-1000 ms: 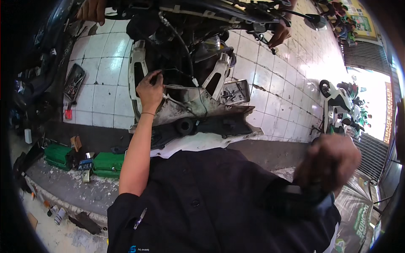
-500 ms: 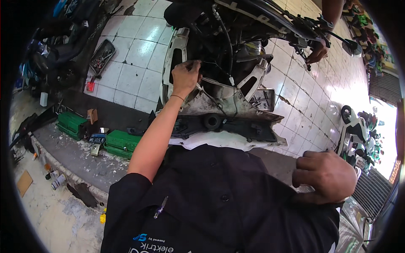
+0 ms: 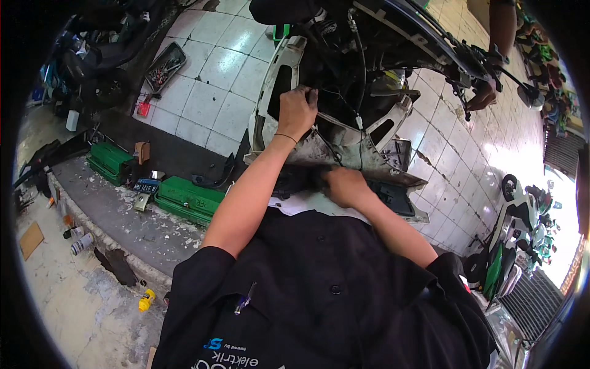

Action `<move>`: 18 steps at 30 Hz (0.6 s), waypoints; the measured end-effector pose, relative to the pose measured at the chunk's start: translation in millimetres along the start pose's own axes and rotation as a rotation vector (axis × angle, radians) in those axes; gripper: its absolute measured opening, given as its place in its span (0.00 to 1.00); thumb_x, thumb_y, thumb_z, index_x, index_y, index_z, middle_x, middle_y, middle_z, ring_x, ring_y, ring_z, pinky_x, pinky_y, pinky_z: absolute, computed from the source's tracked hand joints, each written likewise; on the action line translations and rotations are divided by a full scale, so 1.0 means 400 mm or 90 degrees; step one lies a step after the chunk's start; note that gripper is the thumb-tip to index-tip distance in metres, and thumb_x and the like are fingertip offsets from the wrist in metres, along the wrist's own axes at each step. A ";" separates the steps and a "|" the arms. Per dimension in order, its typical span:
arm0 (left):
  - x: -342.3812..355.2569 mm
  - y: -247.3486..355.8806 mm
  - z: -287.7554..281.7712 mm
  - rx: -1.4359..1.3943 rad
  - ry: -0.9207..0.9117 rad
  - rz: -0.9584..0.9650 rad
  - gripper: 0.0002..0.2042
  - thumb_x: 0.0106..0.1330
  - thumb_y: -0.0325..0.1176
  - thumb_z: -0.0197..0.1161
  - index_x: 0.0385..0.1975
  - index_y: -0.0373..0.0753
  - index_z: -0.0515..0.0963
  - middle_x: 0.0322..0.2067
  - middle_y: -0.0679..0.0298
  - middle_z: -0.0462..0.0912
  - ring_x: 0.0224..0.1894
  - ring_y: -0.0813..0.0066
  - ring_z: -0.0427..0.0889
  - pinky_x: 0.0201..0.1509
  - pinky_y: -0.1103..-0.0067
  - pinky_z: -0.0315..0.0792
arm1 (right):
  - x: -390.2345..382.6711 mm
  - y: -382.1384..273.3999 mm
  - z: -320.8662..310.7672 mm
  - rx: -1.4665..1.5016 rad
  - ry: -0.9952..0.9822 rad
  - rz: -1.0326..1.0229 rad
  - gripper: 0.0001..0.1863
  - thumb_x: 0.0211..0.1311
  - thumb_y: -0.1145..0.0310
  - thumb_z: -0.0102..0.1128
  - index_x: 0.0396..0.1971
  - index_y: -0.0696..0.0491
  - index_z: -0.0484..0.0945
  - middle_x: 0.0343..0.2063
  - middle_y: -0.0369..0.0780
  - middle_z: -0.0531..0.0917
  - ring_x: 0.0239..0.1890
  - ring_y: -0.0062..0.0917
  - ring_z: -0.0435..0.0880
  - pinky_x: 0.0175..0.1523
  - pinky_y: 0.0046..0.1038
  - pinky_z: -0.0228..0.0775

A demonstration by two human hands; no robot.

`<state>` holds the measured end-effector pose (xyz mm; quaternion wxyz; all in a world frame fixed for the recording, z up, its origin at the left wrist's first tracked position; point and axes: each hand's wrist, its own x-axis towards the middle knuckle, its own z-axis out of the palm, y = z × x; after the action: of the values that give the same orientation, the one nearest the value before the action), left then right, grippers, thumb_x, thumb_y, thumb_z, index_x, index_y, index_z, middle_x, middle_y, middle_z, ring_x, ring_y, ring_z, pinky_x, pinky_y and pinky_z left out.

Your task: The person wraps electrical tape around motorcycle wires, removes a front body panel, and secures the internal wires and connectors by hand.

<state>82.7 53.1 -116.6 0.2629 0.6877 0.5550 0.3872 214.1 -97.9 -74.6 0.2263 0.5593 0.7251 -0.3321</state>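
In front of me stands a partly stripped scooter with a white and dirty grey body panel (image 3: 369, 147). My left hand (image 3: 298, 114) is raised at the panel's left upright, its fingers pinched together beside the dark opening. Whatever lies between those fingertips is hidden. My right hand (image 3: 345, 184) reaches low over the panel's dark lower section, its fingertips blurred by motion. Between my hands hangs a black cable (image 3: 361, 67) with a white connector (image 3: 359, 122) at its lower end.
Another person's hand (image 3: 483, 97) is at the scooter's handlebar at upper right. Metal trays of tools (image 3: 165, 71) lie on the white tiles. Green toolboxes (image 3: 190, 202) stand on the ledge at left, near a yellow bottle (image 3: 146, 300). Parked motorcycles (image 3: 507, 240) line the right side.
My right hand has come down from in front of my chest at right to the panel's lower section. My left hand stays at the panel's left upright. The whole view has shifted slightly.
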 end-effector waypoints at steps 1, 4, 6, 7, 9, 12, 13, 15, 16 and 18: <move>-0.002 -0.024 0.001 -0.053 -0.046 -0.044 0.12 0.65 0.32 0.60 0.25 0.29 0.79 0.23 0.48 0.83 0.25 0.54 0.84 0.32 0.66 0.77 | -0.006 0.024 -0.027 0.189 0.017 -0.084 0.20 0.59 0.57 0.65 0.46 0.55 0.81 0.35 0.48 0.84 0.40 0.41 0.85 0.46 0.37 0.76; -0.011 -0.023 -0.018 -0.142 -0.105 -0.133 0.12 0.68 0.32 0.58 0.27 0.29 0.79 0.22 0.49 0.83 0.22 0.57 0.84 0.31 0.67 0.77 | -0.081 0.055 -0.186 0.622 -0.015 -0.101 0.21 0.61 0.55 0.66 0.47 0.55 0.82 0.44 0.45 0.81 0.44 0.28 0.82 0.49 0.29 0.74; -0.013 -0.018 -0.023 -0.150 -0.108 -0.141 0.12 0.69 0.32 0.57 0.29 0.29 0.79 0.21 0.51 0.82 0.19 0.61 0.83 0.28 0.69 0.77 | -0.109 0.071 -0.221 0.702 0.041 -0.171 0.21 0.61 0.56 0.67 0.45 0.56 0.81 0.49 0.44 0.78 0.50 0.29 0.78 0.54 0.30 0.70; -0.013 -0.015 -0.021 -0.180 -0.112 -0.162 0.12 0.69 0.32 0.57 0.29 0.29 0.78 0.21 0.51 0.83 0.18 0.62 0.83 0.26 0.71 0.77 | -0.122 0.079 -0.238 0.783 0.099 -0.242 0.20 0.61 0.57 0.68 0.44 0.58 0.80 0.53 0.43 0.75 0.55 0.30 0.75 0.59 0.31 0.67; -0.012 -0.017 -0.023 -0.202 -0.124 -0.179 0.13 0.70 0.35 0.59 0.32 0.28 0.80 0.21 0.57 0.84 0.18 0.73 0.83 0.22 0.78 0.75 | -0.146 0.087 -0.288 0.704 0.127 -0.262 0.20 0.60 0.59 0.69 0.44 0.58 0.80 0.56 0.43 0.73 0.58 0.31 0.73 0.61 0.31 0.65; -0.004 0.006 -0.030 -0.220 -0.145 -0.216 0.14 0.70 0.35 0.59 0.32 0.28 0.81 0.21 0.57 0.84 0.17 0.74 0.83 0.22 0.79 0.74 | -0.157 0.094 -0.320 0.593 0.187 -0.312 0.18 0.60 0.64 0.70 0.45 0.58 0.80 0.58 0.44 0.71 0.59 0.31 0.72 0.63 0.34 0.64; -0.005 0.006 -0.033 -0.249 -0.170 -0.266 0.12 0.70 0.34 0.60 0.36 0.28 0.80 0.25 0.59 0.85 0.19 0.76 0.83 0.22 0.80 0.74 | -0.158 0.091 -0.320 0.613 0.204 -0.319 0.17 0.59 0.65 0.69 0.45 0.58 0.80 0.58 0.44 0.71 0.58 0.32 0.73 0.61 0.34 0.66; -0.012 0.002 -0.040 -0.279 -0.147 -0.267 0.11 0.70 0.32 0.60 0.39 0.29 0.80 0.27 0.60 0.85 0.21 0.77 0.83 0.24 0.81 0.74 | -0.151 0.082 -0.325 0.633 0.219 -0.330 0.17 0.59 0.66 0.69 0.45 0.58 0.80 0.58 0.45 0.71 0.57 0.32 0.75 0.60 0.34 0.68; -0.015 0.004 -0.045 -0.311 -0.127 -0.269 0.10 0.69 0.30 0.60 0.41 0.29 0.80 0.29 0.60 0.85 0.22 0.78 0.83 0.25 0.81 0.75 | -0.149 0.077 -0.332 0.672 0.212 -0.285 0.17 0.58 0.67 0.69 0.45 0.59 0.81 0.59 0.45 0.71 0.55 0.31 0.77 0.60 0.33 0.69; -0.025 0.003 -0.061 -0.359 -0.138 -0.260 0.10 0.69 0.29 0.60 0.43 0.30 0.79 0.31 0.61 0.84 0.26 0.79 0.83 0.28 0.82 0.75 | -0.123 0.074 -0.324 0.712 0.203 -0.242 0.18 0.57 0.68 0.70 0.46 0.59 0.81 0.60 0.45 0.70 0.53 0.30 0.78 0.59 0.32 0.71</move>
<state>62.2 41.4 -104.4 0.5714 0.5004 0.5213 0.3891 261.6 -30.6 40.7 -0.2765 0.4968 0.5530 -0.6090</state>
